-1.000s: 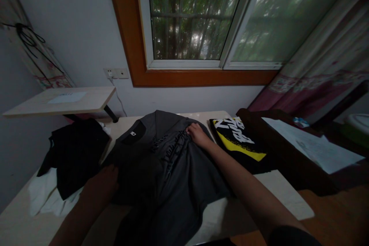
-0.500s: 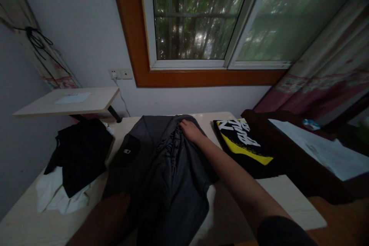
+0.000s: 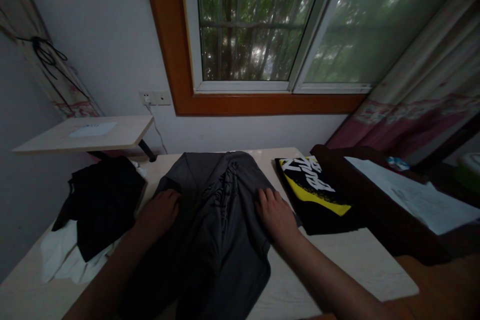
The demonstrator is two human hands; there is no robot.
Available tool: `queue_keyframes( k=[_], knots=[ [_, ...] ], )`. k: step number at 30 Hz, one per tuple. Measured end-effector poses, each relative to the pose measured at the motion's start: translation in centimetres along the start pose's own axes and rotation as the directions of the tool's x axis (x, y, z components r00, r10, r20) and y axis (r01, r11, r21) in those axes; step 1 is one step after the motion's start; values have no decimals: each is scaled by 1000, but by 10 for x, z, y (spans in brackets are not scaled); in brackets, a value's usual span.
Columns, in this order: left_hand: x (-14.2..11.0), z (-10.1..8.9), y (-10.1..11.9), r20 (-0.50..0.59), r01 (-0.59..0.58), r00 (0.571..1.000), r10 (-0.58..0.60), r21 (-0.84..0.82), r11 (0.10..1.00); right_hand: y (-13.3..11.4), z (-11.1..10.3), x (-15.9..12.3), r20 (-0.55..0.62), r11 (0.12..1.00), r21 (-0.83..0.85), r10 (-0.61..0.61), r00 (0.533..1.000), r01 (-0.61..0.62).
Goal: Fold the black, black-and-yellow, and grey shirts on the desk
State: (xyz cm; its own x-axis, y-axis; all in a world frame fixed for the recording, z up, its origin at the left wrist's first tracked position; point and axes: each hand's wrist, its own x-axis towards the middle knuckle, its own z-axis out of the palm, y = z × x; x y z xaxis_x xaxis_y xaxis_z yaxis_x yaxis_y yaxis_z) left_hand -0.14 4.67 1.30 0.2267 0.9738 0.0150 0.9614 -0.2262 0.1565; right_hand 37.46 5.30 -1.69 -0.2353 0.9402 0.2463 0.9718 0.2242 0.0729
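A dark grey garment (image 3: 202, 235) lies spread over the table (image 3: 330, 270), with dark lettering bunched into folds down its middle. On the garment's left side rests my left hand (image 3: 161, 210), its fingers bent a little over the cloth and in shadow. My right hand (image 3: 275, 212) lies on the right side of the cloth with fingertips slightly apart; its thumb is hidden. Both hands touch the fabric, and no cloth shows pinched in either one. The lower end of the garment fades into shadow near me.
At left, a black garment (image 3: 108, 200) lies on white cloth (image 3: 60, 252), near a raised shelf (image 3: 48, 135) holding a paper. Folded black clothing with yellow and white print (image 3: 315, 180) sits at right, beside a dark surface with papers (image 3: 408, 192). A window (image 3: 255, 20) is behind.
My right hand has let go of the gathered cloth near the top and come down to its right side. My left hand has moved up along the left side.
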Motion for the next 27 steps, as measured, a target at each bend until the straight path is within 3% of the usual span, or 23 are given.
queue_keyframes(
  k=[5, 11, 17, 27],
  knots=[
    [37, 42, -16, -197, 18, 980, -14, 16, 1000, 2, -4, -23, 122, 992, -121, 59, 991, -44],
    [35, 72, -34, -355, 4, 935, 1, 16, 1000, 11, -2, -1, 194, 991, -132, 27, 981, -1],
    [16, 78, -38, -337, 42, 941, -18, 66, 997, 28, 4, 45, 194, 989, -140, -16, 981, 44],
    [-12, 74, -3, -352, 178, 930, -104, 184, 967, 40, 26, 117, 169, 987, -120, -90, 982, 111]
  ],
)
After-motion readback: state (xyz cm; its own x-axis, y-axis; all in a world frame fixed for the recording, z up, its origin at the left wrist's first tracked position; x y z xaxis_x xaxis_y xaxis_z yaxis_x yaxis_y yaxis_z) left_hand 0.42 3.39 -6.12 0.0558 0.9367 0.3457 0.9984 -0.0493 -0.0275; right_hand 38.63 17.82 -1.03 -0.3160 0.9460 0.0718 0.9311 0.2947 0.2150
